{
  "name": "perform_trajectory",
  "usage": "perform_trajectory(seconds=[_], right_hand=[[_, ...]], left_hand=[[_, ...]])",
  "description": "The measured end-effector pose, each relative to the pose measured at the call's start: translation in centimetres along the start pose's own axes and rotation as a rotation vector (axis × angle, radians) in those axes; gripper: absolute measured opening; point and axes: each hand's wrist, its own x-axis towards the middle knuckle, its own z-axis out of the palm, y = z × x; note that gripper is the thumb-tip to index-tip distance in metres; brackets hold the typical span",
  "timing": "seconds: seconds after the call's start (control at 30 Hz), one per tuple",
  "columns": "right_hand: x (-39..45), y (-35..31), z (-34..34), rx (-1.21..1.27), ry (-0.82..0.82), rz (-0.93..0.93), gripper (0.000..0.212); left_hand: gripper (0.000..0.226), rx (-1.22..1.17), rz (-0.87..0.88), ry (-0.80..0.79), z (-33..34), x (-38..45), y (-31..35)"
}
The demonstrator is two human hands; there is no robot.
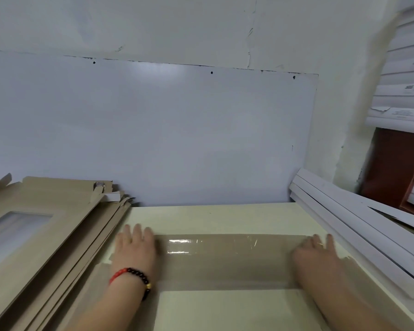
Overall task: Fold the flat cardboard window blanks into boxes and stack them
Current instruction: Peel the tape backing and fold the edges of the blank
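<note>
A brown cardboard window blank lies on the cream table in front of me, its far panel raised and showing clear film with a glare spot. My left hand, with a red and dark bead bracelet at the wrist, presses flat on the panel's left end. At the right end my right hand presses the same way. Both hands have fingers spread over the cardboard. A pile of flat brown blanks with a window cut-out lies at the left.
White folded boxes or boards lean along the table's right side. A white wall panel stands right behind the table. At the far right is a red-brown shelf with white stacked sheets above it.
</note>
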Motion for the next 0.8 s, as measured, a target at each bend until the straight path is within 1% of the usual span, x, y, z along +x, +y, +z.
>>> perform_trajectory(seconds=[0.03,0.07,0.13,0.17,0.2,0.23,0.27,0.3,0.37,0.43,0.5,0.53,0.8], right_hand=[[0.0,-1.7,-1.1,0.057,0.059,-0.093,0.039],[-0.1,-3.4,-2.1,0.183,0.138,-0.194,0.034],[-0.2,-6.9,-2.9,0.581,0.305,-0.434,0.032],[-0.4,-8.7,-3.2,0.800,0.332,-0.544,0.034],[-0.6,-10.1,-3.7,0.964,0.281,-0.613,0.037],[-0.8,-11.4,-3.9,1.072,0.196,-0.631,0.042],[-0.8,-12.3,-3.7,1.121,0.105,-0.625,0.046],[-0.8,-13.0,-3.4,1.088,0.028,-0.617,0.051],[-0.1,-13.2,-2.4,0.799,-0.013,-0.610,0.058],[0.8,-12.3,-1.5,0.620,-0.034,-0.556,0.056],[1.6,-11.0,-0.6,0.570,-0.077,-0.456,0.057],[2.0,-10.1,-0.1,0.561,-0.099,-0.419,0.057],[3.8,-2.2,4.5,0.523,-0.156,-0.164,0.062]], left_hand=[[0.052,-0.035,0.101,0.072,-0.6,0.1,1.7],[0.046,-0.095,0.213,0.110,-1.0,0.1,3.5],[0.040,-0.261,0.389,0.084,-1.0,-0.5,7.2],[0.040,-0.349,0.444,0.061,-0.7,-1.0,8.7],[0.038,-0.442,0.454,0.029,-0.4,-1.3,9.7],[0.035,-0.552,0.416,-0.020,-0.1,-1.7,10.3],[0.035,-0.641,0.366,-0.087,0.5,-1.9,10.6],[0.040,-0.665,0.346,-0.144,1.3,-2.0,10.6],[0.055,-0.437,0.394,-0.225,2.9,-1.8,9.8],[0.067,-0.262,0.386,-0.271,3.9,-1.1,8.5],[0.081,-0.188,0.333,-0.299,4.4,-0.3,6.9],[0.085,-0.178,0.314,-0.313,4.6,0.1,6.0],[0.081,-0.129,0.139,-0.283,5.4,1.8,-1.8]])
